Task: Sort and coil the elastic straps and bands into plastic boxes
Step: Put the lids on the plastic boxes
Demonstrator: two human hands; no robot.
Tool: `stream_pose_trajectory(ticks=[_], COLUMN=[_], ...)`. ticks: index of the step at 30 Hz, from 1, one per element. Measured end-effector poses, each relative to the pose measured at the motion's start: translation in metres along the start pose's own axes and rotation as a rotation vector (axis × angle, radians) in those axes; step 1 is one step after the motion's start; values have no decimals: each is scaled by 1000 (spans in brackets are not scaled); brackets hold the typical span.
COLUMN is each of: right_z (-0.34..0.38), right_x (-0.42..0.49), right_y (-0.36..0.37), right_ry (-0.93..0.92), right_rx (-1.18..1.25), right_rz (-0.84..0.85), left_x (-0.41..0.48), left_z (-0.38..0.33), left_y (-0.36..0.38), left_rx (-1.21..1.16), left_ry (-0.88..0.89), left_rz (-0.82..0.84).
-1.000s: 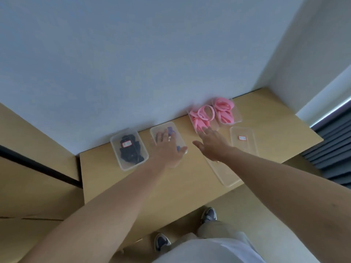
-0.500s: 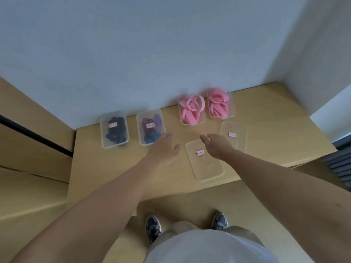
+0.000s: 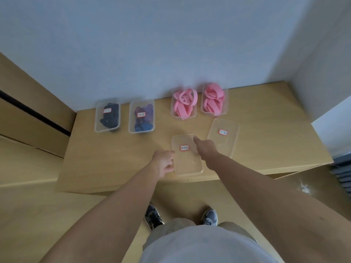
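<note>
Two clear plastic boxes at the back of the wooden table [image 3: 114, 164] hold pink bands: the left pink box [image 3: 183, 106] and the right pink box [image 3: 214, 100], both without lids. Further left, a lidded box with black straps [image 3: 107, 114] and a lidded box with purple and blue straps [image 3: 141, 115] carry red-edged labels. Two clear labelled lids lie in front: the near lid [image 3: 187, 154] and the far lid [image 3: 223, 134]. My left hand [image 3: 163, 163] grips the near lid's left edge. My right hand [image 3: 206, 149] holds its right edge, thumb on top.
The table sits in a corner, with a grey wall [image 3: 152, 44] behind the boxes and another wall on the right. Its front edge runs just below the near lid. My shoes [image 3: 209, 217] stand on the wooden floor beneath.
My left hand came back from the purple box to the near lid's left edge. My right hand settled on the lid's right edge. The view tilted down.
</note>
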State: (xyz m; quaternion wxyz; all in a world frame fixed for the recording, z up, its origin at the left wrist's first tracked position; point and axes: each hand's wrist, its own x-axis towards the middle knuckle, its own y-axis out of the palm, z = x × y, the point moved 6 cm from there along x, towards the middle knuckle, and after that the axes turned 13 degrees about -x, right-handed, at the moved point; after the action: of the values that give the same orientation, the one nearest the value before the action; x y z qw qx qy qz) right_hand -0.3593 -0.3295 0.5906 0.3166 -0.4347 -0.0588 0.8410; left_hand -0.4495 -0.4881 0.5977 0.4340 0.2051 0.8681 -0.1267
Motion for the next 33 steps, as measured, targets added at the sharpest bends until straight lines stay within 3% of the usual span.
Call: stream_pose_trajectory(ticks=[6,12,16,21,27,33], right_z=[-9,-5,18,79,129,146], right_x=[-1,5,12,27,55,78], right_y=[4,6,-8,-36,-68,-49], right_ry=[91,78,-54,-259,-292,-258], right_rx=[273,301,277,147,-48,-253], right_rz=[44,7,-102,-267,-407,-316], left_x=[7,6,4,20,58,87], left_z=[14,-5,-52,-130,-195,-211], left_y=[-9,-15,-5,23,56,57], left_rx=[-45,49,61,-65,-24,108], left_ry=[-18,242,428,518,531,610], left_rz=[-128,-243,-162,24,203,57])
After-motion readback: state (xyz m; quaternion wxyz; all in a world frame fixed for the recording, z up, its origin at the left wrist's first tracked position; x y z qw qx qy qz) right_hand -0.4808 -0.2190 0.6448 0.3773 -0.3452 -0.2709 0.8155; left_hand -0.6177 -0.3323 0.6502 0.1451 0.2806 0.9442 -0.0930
